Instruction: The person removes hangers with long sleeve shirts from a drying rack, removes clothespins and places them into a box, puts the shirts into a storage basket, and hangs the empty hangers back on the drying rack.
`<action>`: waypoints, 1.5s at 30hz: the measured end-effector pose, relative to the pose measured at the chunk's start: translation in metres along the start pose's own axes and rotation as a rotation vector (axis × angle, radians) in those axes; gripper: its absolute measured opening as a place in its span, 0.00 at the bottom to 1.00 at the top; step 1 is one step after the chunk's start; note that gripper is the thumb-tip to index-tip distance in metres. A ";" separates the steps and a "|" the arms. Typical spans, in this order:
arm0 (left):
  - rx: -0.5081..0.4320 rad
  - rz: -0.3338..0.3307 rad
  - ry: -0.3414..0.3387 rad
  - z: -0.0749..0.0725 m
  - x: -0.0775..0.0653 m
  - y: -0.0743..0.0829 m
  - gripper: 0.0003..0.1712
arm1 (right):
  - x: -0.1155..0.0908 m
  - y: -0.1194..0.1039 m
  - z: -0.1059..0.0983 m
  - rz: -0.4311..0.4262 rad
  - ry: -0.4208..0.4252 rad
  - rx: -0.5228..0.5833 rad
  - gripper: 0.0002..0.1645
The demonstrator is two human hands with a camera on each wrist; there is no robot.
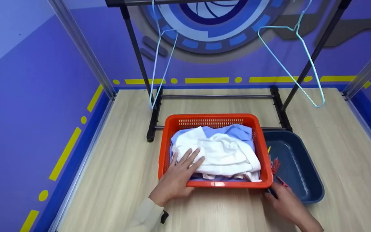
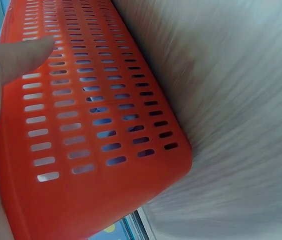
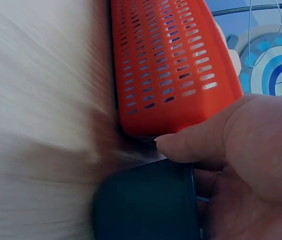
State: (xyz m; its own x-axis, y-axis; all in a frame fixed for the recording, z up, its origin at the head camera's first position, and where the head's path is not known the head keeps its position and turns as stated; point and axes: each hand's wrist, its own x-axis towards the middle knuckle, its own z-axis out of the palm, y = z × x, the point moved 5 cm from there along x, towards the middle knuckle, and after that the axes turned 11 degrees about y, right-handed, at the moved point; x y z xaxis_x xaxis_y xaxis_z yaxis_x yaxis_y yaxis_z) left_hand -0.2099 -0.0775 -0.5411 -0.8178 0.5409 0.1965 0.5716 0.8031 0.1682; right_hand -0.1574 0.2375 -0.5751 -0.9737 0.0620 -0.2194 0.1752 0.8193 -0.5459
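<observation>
A red plastic basket (image 1: 216, 184) with slotted walls holds a crumpled white garment (image 1: 221, 151) lying over blue cloth (image 1: 242, 130). My left hand (image 1: 179, 177) grips the basket's front left rim, fingers over it onto the white garment. In the left wrist view its thumb (image 2: 28, 56) lies along the outer slotted wall. By the basket's front right corner, my right hand (image 1: 287, 201) holds the rim of a dark blue tub (image 1: 311, 180). The right wrist view has the thumb (image 3: 190, 145) outside that rim and the other fingers behind it, partly hidden. Red clothespins (image 1: 275, 165) lie in the tub.
Behind the basket stands a black metal rack (image 1: 217, 96) on the wood-grain table (image 1: 121, 161). Two light blue wire hangers, a left hanger (image 1: 155, 71) and a right hanger (image 1: 314, 72), hang from its top bar. Purple panels (image 1: 37, 96) enclose the table at the back and sides.
</observation>
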 end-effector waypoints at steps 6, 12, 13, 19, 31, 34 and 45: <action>-0.013 -0.030 -0.042 0.000 -0.004 -0.004 0.62 | 0.006 -0.004 -0.003 -0.072 0.051 -0.002 0.30; -0.006 -0.033 -0.038 -0.003 -0.009 -0.011 0.62 | 0.016 -0.010 -0.004 -0.122 0.126 -0.015 0.27; -0.009 -0.030 -0.035 -0.003 -0.009 -0.012 0.61 | 0.017 -0.011 -0.004 -0.129 0.140 -0.016 0.26; -0.006 -0.008 -0.006 -0.005 -0.010 -0.018 0.61 | 0.023 -0.018 -0.003 -0.161 0.199 0.009 0.24; -0.057 -0.067 -0.043 -0.008 -0.011 -0.034 0.64 | 0.033 -0.026 0.003 -0.123 0.171 0.037 0.31; -0.056 -0.079 -0.041 -0.007 -0.010 -0.039 0.63 | 0.034 -0.028 0.003 -0.118 0.170 0.050 0.34; -0.160 -0.069 -0.012 -0.012 -0.008 -0.055 0.64 | 0.014 -0.042 -0.025 -0.118 0.110 0.066 0.72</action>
State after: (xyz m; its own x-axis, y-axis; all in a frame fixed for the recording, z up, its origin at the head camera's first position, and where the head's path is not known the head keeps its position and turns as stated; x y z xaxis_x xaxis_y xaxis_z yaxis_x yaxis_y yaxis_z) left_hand -0.2337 -0.1291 -0.5402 -0.8555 0.4900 0.1675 0.5169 0.7888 0.3325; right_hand -0.1823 0.2179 -0.5348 -0.9975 0.0326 -0.0629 0.0645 0.7857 -0.6152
